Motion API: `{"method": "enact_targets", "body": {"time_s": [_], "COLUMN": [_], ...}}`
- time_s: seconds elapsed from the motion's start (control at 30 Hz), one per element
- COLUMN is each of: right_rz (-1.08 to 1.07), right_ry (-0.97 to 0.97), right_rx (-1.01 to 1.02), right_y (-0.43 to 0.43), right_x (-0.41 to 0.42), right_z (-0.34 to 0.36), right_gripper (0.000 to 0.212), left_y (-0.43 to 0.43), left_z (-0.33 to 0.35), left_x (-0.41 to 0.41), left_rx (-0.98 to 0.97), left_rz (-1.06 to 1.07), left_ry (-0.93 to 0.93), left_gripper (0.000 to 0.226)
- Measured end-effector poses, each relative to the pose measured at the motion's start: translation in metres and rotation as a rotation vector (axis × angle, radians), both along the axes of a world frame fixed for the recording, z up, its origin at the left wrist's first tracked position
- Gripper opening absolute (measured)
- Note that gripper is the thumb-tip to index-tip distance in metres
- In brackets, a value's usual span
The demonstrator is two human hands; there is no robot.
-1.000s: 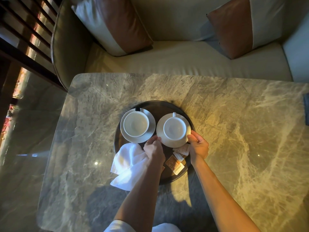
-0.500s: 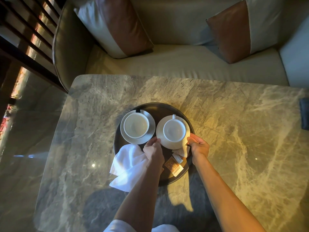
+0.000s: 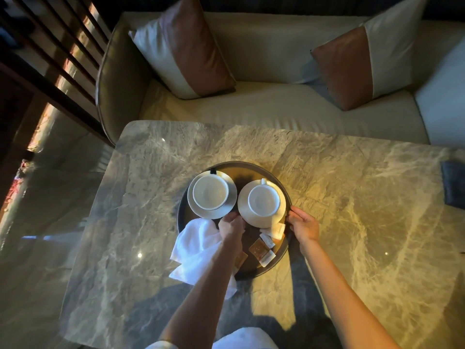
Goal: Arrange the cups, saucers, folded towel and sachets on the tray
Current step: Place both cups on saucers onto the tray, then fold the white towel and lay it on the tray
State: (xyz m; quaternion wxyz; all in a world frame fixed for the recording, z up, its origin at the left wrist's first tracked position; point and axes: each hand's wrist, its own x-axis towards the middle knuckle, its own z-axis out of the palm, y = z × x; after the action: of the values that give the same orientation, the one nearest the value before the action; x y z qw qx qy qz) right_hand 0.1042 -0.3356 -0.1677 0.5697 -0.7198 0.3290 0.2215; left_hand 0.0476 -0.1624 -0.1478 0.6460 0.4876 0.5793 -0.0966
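Hardly anything has moved: fingers of the left hand (image 3: 230, 226) still pinch the right saucer (image 3: 251, 220) at its near edge; the right hand (image 3: 303, 226) pinches its right edge, beside the tray (image 3: 281, 255) rim.

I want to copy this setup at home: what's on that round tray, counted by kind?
White cups: 2
White saucers: 2
White towel: 1
Sachets: at least 3; they overlap, so more may be hidden
Total: at least 8
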Motion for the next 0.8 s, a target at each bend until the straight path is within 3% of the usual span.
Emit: {"method": "enact_targets", "body": {"time_s": [0.1, 0.2, 0.33, 0.53, 0.57, 0.63, 0.7, 0.8], "right_rz": [0.152, 0.343, 0.614, 0.674, 0.665, 0.67, 0.706, 0.793], "right_ry": [-0.18, -0.258, -0.328, -0.322, -0.329, -0.349, -0.378, -0.252], "right_rx": [-0.181, -0.177, -0.2, -0.265, -0.252, -0.209, -0.214, -0.293], "right_y": [0.002, 0.017, 0.037, 0.059, 0.061, 0.067, 0.073, 0.084], "right_x": [-0.03, -0.067, -0.116, -0.168, -0.172, -0.178, -0.182, -0.185], "right_z": [0.009, 0.025, 0.033, 0.028, 0.028, 0.031, 0.032, 0.033], "right_gripper": [0.027, 0.014, 0.012, 0.01, 0.012, 0.028, 0.038, 0.026], "left_y": [-0.005, -0.009, 0.002, 0.041, 0.048, 0.061, 0.072, 0.082], "left_z": [0.01, 0.019, 0.03, 0.041, 0.041, 0.039, 0.039, 0.034], "left_x": [-0.017, -0.04, -0.093, -0.158, -0.166, -0.178, -0.184, -0.189], "left_rx": [0.21, 0.365, 0.544, 0.792, 0.81, 0.74, 0.542, 0.37], "left_rz": [-0.274, -0.425, -0.62, -0.565, -0.572, -0.621, -0.619, -0.683], "left_ry": [-0.059, -0.116, -0.098, 0.051, 0.051, 0.089, 0.079, 0.023], "left_gripper": [0.013, 0.012, 0.03, 0.016, 0.022, 0.043, 0.058, 0.045]}}
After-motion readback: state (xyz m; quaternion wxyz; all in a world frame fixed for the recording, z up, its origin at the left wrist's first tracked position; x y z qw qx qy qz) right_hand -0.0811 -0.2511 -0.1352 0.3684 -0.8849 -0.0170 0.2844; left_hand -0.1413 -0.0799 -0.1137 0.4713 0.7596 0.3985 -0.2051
